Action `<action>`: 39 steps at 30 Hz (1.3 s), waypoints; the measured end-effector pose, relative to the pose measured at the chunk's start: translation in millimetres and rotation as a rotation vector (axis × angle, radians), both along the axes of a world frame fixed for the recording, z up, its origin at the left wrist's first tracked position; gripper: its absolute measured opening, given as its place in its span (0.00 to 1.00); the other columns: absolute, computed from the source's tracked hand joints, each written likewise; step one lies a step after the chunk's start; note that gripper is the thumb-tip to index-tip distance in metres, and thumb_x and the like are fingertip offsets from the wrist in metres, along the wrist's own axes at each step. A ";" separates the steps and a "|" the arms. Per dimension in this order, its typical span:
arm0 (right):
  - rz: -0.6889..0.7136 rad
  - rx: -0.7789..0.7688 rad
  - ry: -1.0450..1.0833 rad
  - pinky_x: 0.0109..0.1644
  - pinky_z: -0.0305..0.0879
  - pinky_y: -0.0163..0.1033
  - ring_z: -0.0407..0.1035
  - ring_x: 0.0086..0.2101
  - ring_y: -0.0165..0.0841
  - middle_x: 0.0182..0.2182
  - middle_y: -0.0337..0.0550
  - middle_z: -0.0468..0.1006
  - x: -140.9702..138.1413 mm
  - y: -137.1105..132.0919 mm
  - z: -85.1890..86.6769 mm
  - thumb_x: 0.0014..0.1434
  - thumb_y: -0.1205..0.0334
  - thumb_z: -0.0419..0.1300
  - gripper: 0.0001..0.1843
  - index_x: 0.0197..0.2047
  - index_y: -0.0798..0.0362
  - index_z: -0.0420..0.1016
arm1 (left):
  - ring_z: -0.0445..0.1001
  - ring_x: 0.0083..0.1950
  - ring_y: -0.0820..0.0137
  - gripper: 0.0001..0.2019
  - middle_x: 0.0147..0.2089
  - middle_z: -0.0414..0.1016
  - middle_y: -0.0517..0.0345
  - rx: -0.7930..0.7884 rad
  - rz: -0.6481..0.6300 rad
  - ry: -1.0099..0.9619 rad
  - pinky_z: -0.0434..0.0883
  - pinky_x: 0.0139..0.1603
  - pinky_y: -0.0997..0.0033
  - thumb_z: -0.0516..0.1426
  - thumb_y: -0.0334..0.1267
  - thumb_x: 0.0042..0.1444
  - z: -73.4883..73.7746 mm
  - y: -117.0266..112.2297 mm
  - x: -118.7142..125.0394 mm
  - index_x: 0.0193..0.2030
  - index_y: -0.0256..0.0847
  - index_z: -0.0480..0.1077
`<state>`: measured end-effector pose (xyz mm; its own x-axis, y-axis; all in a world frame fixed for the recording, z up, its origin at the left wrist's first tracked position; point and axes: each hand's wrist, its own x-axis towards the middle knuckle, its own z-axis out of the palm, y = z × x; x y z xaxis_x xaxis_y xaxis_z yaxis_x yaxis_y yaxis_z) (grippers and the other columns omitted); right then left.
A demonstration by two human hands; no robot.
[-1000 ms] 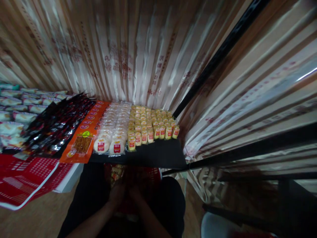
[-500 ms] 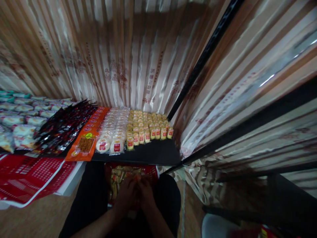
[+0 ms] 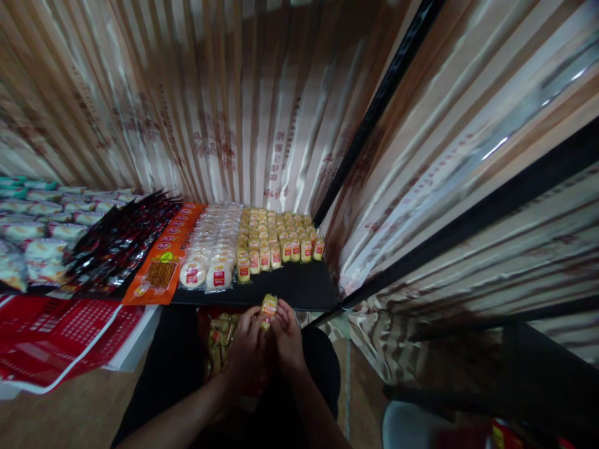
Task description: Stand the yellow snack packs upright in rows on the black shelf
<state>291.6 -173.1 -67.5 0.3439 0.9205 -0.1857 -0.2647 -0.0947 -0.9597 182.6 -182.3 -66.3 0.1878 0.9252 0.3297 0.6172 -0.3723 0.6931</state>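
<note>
Between both hands I hold a small yellow wrapped snack (image 3: 268, 305) with a red-and-white label, just at the front edge of the black shelf (image 3: 299, 287). My left hand (image 3: 248, 333) is closed on its left side, and my right hand (image 3: 285, 330) grips its right side. Below my hands, a red basket (image 3: 202, 318) holds more of these yellow packets (image 3: 219, 340); my hands and forearms cover part of it. On the shelf, rows of matching yellow snacks (image 3: 274, 255) stand upright at the right end.
Left of the yellow rows lie clear-wrapped round white crackers (image 3: 219, 274), an orange snack bag (image 3: 159, 274), dark glossy packets (image 3: 121, 243) and white packets (image 3: 44, 255). A red perforated basket (image 3: 56, 340) stands below left. Black metal posts (image 3: 374, 125) and a striped curtain (image 3: 224, 93) border the shelf.
Both hands have risen from over the basket toward the shelf edge, bringing the yellow wrapped snack up into clear view. The view has shifted slightly.
</note>
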 end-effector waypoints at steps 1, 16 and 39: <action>0.003 0.012 -0.025 0.52 0.65 0.46 0.70 0.46 0.38 0.47 0.50 0.74 1.9 5.3 0.5 0.46 0.57 0.62 0.26 0.49 0.52 0.65 | 0.65 0.55 0.66 0.17 0.53 0.65 0.49 0.015 0.003 -0.001 0.66 0.56 0.61 0.44 0.32 0.60 0.1 3.2 1.7 0.52 0.40 0.65; 0.013 0.152 -0.194 0.50 0.66 0.43 0.70 0.43 0.34 0.45 0.48 0.74 17.0 87.7 -3.3 0.49 0.60 0.57 0.23 0.50 0.54 0.67 | 0.57 0.59 0.59 0.26 0.57 0.59 0.41 0.141 0.001 0.006 0.61 0.59 0.53 0.45 0.25 0.52 -3.1 63.6 26.5 0.59 0.31 0.58; 0.000 0.174 -0.654 0.46 0.66 0.39 0.68 0.38 0.33 0.40 0.46 0.71 -14.0 112.1 -6.4 0.56 0.62 0.51 0.15 0.45 0.52 0.70 | 0.61 0.57 0.58 0.21 0.55 0.64 0.39 0.227 0.086 0.087 0.65 0.54 0.51 0.46 0.30 0.57 -29.3 89.4 11.6 0.59 0.33 0.58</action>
<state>277.6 -61.0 -73.8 0.3353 0.9180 0.2115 0.3755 0.0757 -0.9237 194.2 -92.9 -95.7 0.1484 0.8429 0.5171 0.7068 -0.4562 0.5407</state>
